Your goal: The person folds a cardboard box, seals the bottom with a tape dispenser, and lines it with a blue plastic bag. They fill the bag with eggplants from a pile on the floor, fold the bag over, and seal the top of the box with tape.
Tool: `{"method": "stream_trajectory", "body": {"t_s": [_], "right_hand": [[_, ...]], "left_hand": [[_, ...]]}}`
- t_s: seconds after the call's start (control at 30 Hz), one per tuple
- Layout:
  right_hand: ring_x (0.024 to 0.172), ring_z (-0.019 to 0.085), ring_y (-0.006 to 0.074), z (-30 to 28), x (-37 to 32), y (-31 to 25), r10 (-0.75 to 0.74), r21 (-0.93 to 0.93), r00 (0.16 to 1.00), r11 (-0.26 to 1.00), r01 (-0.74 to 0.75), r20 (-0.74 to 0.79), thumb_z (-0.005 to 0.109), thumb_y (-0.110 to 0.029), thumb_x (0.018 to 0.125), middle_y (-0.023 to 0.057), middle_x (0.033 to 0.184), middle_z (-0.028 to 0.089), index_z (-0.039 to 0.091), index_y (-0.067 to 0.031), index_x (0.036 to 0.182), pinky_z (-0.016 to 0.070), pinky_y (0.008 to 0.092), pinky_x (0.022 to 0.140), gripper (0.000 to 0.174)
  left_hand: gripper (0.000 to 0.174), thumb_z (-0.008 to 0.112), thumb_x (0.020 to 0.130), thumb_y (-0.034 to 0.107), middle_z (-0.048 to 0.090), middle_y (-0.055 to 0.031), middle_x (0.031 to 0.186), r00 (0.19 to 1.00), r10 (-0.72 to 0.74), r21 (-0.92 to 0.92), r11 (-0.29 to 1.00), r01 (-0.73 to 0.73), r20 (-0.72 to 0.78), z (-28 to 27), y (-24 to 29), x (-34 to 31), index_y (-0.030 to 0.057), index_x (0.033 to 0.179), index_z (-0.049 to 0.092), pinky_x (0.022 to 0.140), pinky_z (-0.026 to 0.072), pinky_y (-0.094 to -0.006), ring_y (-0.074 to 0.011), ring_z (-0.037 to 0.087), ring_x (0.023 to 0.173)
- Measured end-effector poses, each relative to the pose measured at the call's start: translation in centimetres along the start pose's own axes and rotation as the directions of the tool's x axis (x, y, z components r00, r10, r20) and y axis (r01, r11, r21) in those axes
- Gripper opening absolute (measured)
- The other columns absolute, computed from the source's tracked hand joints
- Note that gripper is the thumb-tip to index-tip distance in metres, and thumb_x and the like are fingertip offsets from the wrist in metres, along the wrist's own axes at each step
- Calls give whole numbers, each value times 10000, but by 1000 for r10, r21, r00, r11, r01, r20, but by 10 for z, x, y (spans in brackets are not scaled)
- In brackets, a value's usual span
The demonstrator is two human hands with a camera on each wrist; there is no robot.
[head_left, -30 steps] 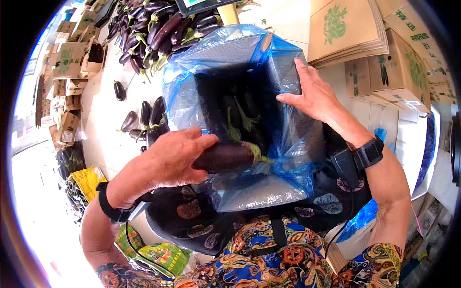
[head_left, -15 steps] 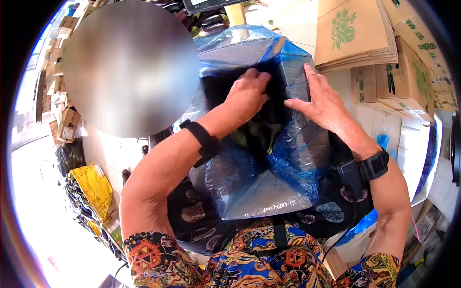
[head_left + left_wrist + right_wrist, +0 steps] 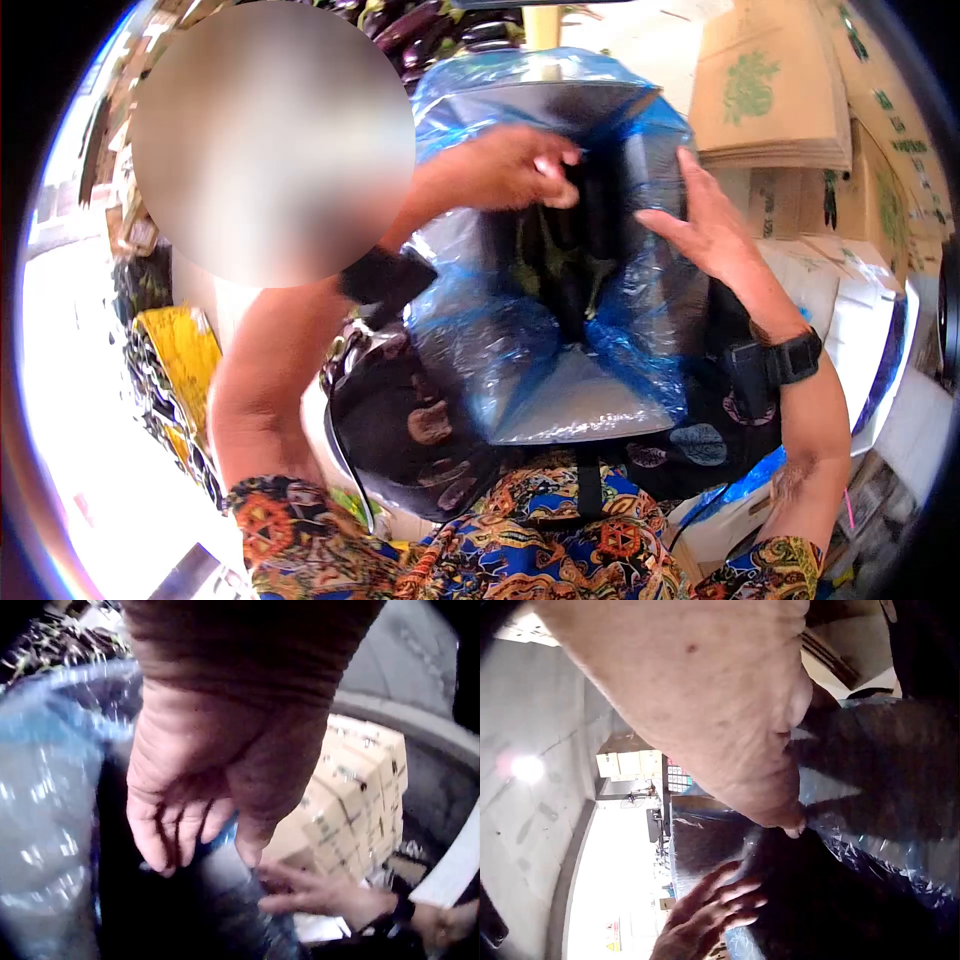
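A box lined with a blue plastic bag (image 3: 580,405) stands in front of the person, its near part over the lap. Inside its dark opening lie several eggplants (image 3: 550,255), green stems toward the person. My left hand (image 3: 510,170) is over the far left of the opening, blurred by motion. From the left wrist view, the left hand (image 3: 217,765) has loosely bent fingers with nothing between them. My right hand (image 3: 710,220) rests on the bag-covered right side of the box, fingers extended and thumb toward the opening.
A heap of eggplants (image 3: 430,35) lies on the floor beyond the box. Folded cardboard (image 3: 770,90) and printed cartons (image 3: 875,190) are stacked at the right. A yellow bag (image 3: 180,350) sits at the left. A blurred disc hides the upper left.
My left hand held an eggplant near the box's front left, then reached into the far part. Now it is empty and drawing back left. The right hand has stayed on the box's side.
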State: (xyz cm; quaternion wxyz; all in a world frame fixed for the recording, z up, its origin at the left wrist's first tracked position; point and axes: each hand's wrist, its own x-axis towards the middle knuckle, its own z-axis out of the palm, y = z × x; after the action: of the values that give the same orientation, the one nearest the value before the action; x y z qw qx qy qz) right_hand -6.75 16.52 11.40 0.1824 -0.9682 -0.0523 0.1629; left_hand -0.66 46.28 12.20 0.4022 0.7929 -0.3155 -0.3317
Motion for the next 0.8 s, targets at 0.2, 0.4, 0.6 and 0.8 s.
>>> {"method": "stream_trajectory", "body": {"t_s": [0.2, 0.4, 0.6, 0.8], "right_hand": [[1203, 525, 429, -26, -24, -55, -445, -420, 860, 850, 319, -249, 769, -222, 808, 242, 1439, 452, 532, -34, 1342, 451, 473, 1000, 613], [964, 603, 357, 47, -48, -61, -407, -189, 632, 724, 664, 660, 747, -199, 779, 155, 967, 652, 655, -50, 972, 475, 454, 831, 261], [1056, 616, 321, 87, -40, -33, -329, -342, 543, 504, 793, 773, 638, -217, 850, 155, 1033, 694, 701, -65, 1026, 430, 448, 954, 241], [1063, 629, 375, 83, -40, -74, 7, -441, 561, 626, 643, 828, 546, -188, 896, 191, 1101, 687, 712, -70, 1038, 471, 455, 970, 248]], "left_hand": [[469, 585, 1007, 301, 680, -125, 1181, 794, -199, -149, 979, 137, -574, -51, -2, -187, 37, 1390, 529, 871, 530, -312, -172, 647, 1035], [513, 660, 887, 238, 686, -71, 892, 345, -719, -682, 689, 244, -603, 100, -129, -360, -31, 1314, 569, 692, 487, -246, -111, 616, 770], [512, 731, 852, 198, 680, -31, 921, 10, -948, -880, 298, 369, -317, 324, -205, -467, -20, 1288, 574, 700, 529, -242, -122, 633, 767], [856, 847, 686, 260, 571, -179, 1339, 215, -888, -502, 414, 759, -407, 442, -184, -415, 92, 1436, 470, 1046, 423, -476, -364, 510, 1245]]}}
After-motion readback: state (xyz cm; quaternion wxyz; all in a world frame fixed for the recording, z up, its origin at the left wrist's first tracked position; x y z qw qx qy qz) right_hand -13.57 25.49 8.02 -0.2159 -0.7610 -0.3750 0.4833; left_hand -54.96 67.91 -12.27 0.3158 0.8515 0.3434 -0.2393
